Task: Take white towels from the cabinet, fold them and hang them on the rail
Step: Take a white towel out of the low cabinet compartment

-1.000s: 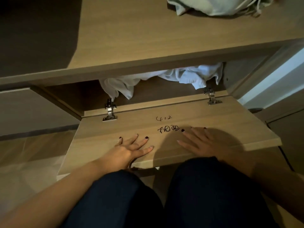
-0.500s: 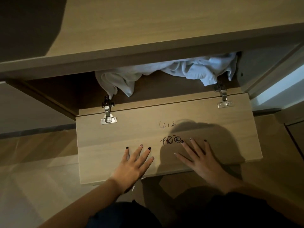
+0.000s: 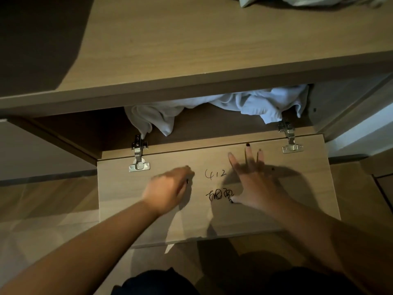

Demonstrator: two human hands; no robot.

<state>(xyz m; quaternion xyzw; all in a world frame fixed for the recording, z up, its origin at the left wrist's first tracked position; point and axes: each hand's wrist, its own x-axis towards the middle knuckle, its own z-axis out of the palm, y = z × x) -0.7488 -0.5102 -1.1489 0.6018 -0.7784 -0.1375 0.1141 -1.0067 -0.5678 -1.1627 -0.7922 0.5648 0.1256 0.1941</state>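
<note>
White towels (image 3: pixel 234 105) lie crumpled inside the open cabinet, spilling over its front lip under the wooden top. The cabinet door (image 3: pixel 297 188) hangs folded down flat, with black handwriting on its inner face. My left hand (image 3: pixel 168 191) hovers over the door left of the writing, its fingers curled and blurred, holding nothing. Further forward, my right hand (image 3: pixel 253 182) has its fingers spread and pointing toward the towels. Its fingertips are near the door's hinge edge. Both hands are short of the towels.
Two metal hinges (image 3: pixel 139 154) (image 3: pixel 289 138) join the door to the cabinet. A pale cloth (image 3: pixel 297 1) lies on the wooden top (image 3: pixel 191 50) at the far right. Pale floor (image 3: pixel 42 220) lies to the left, and my dark-clothed knees (image 3: pixel 159 282) are at the bottom.
Both hands have lifted off the door's near part and moved forward toward the towels. The left hand's fingers have curled. The view has shifted so the knees sit lower.
</note>
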